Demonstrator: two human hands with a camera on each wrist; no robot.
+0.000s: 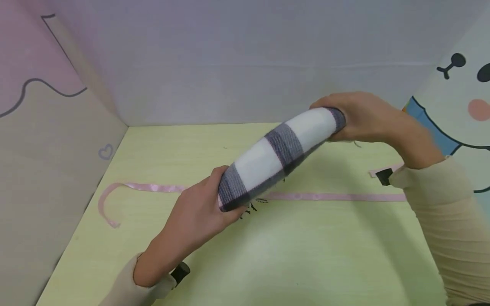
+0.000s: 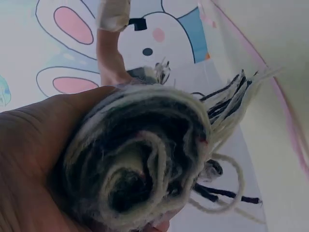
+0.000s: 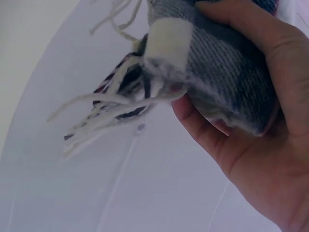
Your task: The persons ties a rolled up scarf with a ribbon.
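Note:
A rolled plaid scarf point(image 1: 264, 159), white with grey and dark bands, is held up over the table on a slant, its right end higher and farther back. My left hand point(image 1: 203, 208) grips the near left end. The far right end is in the grip of my right hand point(image 1: 367, 117). Spiral layers of the scarf roll point(image 2: 140, 164) face the left wrist camera, with the left palm around them. Loose fringe point(image 3: 111, 106) hangs from the scarf in the right wrist view, where the right thumb and fingers point(image 3: 203, 130) clasp the roll from both sides.
A pink ribbon point(image 1: 337, 196) lies across the pale yellow-green table point(image 1: 306, 255), its left end point(image 1: 107, 208) curling toward the front. Behind stands a plain pale wall point(image 1: 229, 63). Side panels with cartoon drawings point(image 1: 455, 106) border the table left and right.

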